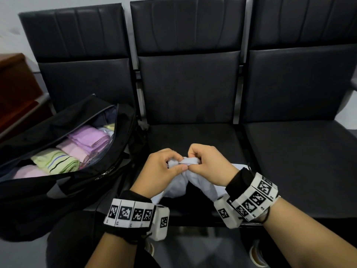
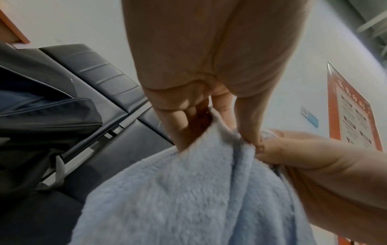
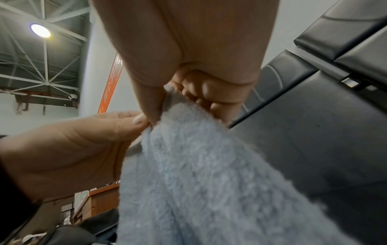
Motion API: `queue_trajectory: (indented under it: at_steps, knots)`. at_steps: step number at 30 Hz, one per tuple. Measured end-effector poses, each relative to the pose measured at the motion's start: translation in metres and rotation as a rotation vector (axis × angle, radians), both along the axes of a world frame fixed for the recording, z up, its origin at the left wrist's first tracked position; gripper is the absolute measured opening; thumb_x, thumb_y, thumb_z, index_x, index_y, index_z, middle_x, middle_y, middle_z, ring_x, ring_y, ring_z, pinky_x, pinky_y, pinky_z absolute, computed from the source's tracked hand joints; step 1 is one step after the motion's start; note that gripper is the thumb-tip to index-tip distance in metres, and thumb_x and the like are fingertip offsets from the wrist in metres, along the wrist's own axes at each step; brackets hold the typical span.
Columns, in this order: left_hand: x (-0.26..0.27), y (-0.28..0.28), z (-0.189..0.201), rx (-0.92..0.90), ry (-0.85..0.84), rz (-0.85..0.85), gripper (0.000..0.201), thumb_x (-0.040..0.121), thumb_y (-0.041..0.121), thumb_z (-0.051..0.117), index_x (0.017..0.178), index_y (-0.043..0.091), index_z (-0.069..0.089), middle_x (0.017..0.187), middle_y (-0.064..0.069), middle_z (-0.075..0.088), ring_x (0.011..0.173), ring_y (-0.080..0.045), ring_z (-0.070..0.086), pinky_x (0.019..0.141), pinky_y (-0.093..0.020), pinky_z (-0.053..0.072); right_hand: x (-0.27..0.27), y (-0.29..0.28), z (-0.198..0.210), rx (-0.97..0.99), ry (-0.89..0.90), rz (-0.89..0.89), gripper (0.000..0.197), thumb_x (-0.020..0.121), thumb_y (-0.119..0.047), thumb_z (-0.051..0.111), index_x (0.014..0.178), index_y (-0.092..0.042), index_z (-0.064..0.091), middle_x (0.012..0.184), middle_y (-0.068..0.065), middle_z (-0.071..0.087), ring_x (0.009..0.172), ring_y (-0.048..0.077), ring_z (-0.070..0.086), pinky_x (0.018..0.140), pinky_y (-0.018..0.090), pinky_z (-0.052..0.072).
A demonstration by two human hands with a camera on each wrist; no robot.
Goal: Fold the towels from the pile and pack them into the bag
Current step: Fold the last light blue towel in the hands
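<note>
Colours and patterns on the black seats

A pale blue towel [image 1: 178, 185] of fluffy pile is seen above the black padded seats [image 1: 190, 89]. The bag [image 1: 63, 182] is black; inside it, lilac towels [image 1: 90, 140], pink towels [image 1: 74, 149] and a light green towel [image 1: 56, 160] striped in yellow, blue and black are shown. Black-and-white square-patterned markers are carried on white wristbands [image 1: 130, 212]. An orange-bordered poster [image 2: 353, 112] is seen on the grey-white wall.
</note>
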State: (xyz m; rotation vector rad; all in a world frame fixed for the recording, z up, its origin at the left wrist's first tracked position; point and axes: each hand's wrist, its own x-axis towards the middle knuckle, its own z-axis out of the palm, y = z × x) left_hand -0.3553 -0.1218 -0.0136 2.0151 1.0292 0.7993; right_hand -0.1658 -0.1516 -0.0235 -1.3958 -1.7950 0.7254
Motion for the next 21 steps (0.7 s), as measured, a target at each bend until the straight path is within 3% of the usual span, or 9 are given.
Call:
queue_trajectory:
  at_steps: [4,7,9,12,17,21]
  knots:
    - [0.000,0.002,0.000,0.113,0.001,0.075,0.007,0.086,0.009,0.074,0.081,0.013,0.070,0.083,0.005,0.065,0.083,-0.010,0.062,0.077,-0.017,0.046,0.004,-0.007,-0.007,-0.047,-0.004,-0.001,0.029,0.082,-0.022,0.070,0.069,-0.033,0.047,0.062,-0.012,0.051,0.056,0.003,0.044,0.055,0.018,0.037]
    - [-0.007,0.008,0.000,0.208,-0.074,0.250,0.010,0.085,0.004,0.071,0.078,0.010,0.068,0.082,0.003,0.065,0.080,-0.006,0.061,0.075,-0.011,0.042,0.017,-0.017,-0.012,-0.067,-0.098,-0.052,0.020,0.080,-0.015,0.064,0.078,-0.030,0.051,0.063,-0.010,0.057,0.058,0.006,0.048,0.060,0.023,0.041]
    - [-0.014,0.014,0.000,0.220,-0.136,0.377,0.011,0.085,0.006,0.071,0.077,0.013,0.068,0.080,0.004,0.066,0.076,0.001,0.059,0.073,-0.010,0.042,0.031,-0.021,-0.013,-0.054,-0.236,-0.158,0.016,0.078,-0.014,0.060,0.080,-0.027,0.051,0.066,-0.005,0.060,0.065,0.015,0.055,0.064,0.034,0.047]
    - [-0.026,0.025,0.002,0.202,-0.199,0.513,0.020,0.084,0.011,0.070,0.074,0.026,0.065,0.077,0.010,0.066,0.070,0.006,0.056,0.070,-0.010,0.042,0.052,-0.025,-0.010,-0.025,-0.429,-0.328,0.012,0.076,-0.015,0.057,0.079,-0.024,0.050,0.070,0.000,0.060,0.071,0.028,0.059,0.063,0.040,0.048]
    - [-0.044,0.037,0.012,0.196,-0.318,0.659,0.013,0.082,0.025,0.065,0.071,0.031,0.062,0.074,0.013,0.065,0.066,0.010,0.054,0.066,-0.006,0.041,0.086,-0.027,-0.007,0.026,-0.390,-0.476,0.015,0.077,-0.009,0.059,0.074,-0.024,0.056,0.065,-0.006,0.058,0.064,0.016,0.059,0.058,0.036,0.049]
    - [-0.058,0.047,0.016,0.192,-0.343,0.749,0.012,0.081,0.031,0.062,0.069,0.030,0.062,0.070,0.016,0.062,0.065,0.004,0.053,0.071,-0.022,0.045,0.104,-0.026,-0.014,-0.040,-0.332,-0.531,0.018,0.080,-0.005,0.058,0.079,-0.022,0.064,0.069,-0.005,0.063,0.066,0.015,0.061,0.059,0.037,0.053]
